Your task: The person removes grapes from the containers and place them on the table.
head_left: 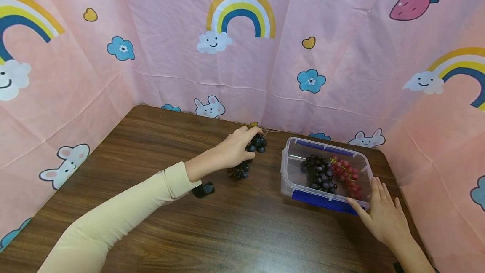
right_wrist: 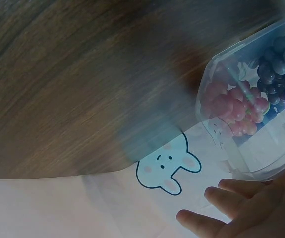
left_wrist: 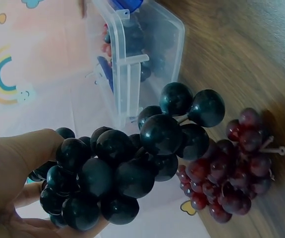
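My left hand (head_left: 235, 148) grips a bunch of black grapes (head_left: 257, 143) over the table, left of a clear plastic box (head_left: 286, 180). The left wrist view shows this black bunch (left_wrist: 127, 168) large, with the thumb and fingers around its upper part. Beyond it a bunch of dark red grapes (left_wrist: 231, 173) lies on the table; in the head view I cannot make it out. Inside the box lie another bunch of black grapes (head_left: 322, 174) and a bunch of red grapes (head_left: 346, 174). My right hand (head_left: 384, 216) rests its fairly straight fingers against the box's near right corner.
The lidless box has blue clips (head_left: 322, 202) along its long sides. Brown wood-grain tabletop (head_left: 227, 231) runs beneath everything. A pink patterned curtain (head_left: 265, 66) encloses the back and both sides. A black device (head_left: 203, 189) sits under the left wrist.
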Motion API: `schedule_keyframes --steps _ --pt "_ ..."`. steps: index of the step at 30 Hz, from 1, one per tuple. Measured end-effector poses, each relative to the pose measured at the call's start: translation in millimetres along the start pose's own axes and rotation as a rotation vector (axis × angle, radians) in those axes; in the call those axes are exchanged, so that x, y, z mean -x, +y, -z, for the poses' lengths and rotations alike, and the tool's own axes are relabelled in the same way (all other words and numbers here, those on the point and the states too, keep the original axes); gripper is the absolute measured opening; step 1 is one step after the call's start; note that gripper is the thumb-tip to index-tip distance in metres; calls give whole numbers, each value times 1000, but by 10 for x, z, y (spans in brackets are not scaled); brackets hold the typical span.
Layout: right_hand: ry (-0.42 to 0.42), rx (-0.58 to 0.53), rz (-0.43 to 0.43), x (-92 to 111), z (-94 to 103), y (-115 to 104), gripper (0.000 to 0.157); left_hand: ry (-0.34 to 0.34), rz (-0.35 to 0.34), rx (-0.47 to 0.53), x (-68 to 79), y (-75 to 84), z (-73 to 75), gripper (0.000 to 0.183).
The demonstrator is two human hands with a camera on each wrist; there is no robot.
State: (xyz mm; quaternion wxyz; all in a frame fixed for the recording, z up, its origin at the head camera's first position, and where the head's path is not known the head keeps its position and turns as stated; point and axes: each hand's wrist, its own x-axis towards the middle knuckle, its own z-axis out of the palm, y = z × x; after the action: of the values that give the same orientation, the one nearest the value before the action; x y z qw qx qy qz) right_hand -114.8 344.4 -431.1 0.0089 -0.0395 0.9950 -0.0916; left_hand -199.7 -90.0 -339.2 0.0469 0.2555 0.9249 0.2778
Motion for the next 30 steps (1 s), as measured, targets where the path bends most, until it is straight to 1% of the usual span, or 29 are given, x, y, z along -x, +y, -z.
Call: schedule_keyframes --steps 7,15,23,30 --pt "1 -1 0 6 -5 2 109 -13 35 -8 59 -74 63 61" --pt "17 -3 1 8 -14 1 109 11 54 -7 127 -152 147 61" --pt "-1 -5 -6 2 -3 1 110 20 55 -17 152 -239 205 60" --pt "-2 -1 -8 -5 0 0 110 26 85 -15 205 -342 247 59"
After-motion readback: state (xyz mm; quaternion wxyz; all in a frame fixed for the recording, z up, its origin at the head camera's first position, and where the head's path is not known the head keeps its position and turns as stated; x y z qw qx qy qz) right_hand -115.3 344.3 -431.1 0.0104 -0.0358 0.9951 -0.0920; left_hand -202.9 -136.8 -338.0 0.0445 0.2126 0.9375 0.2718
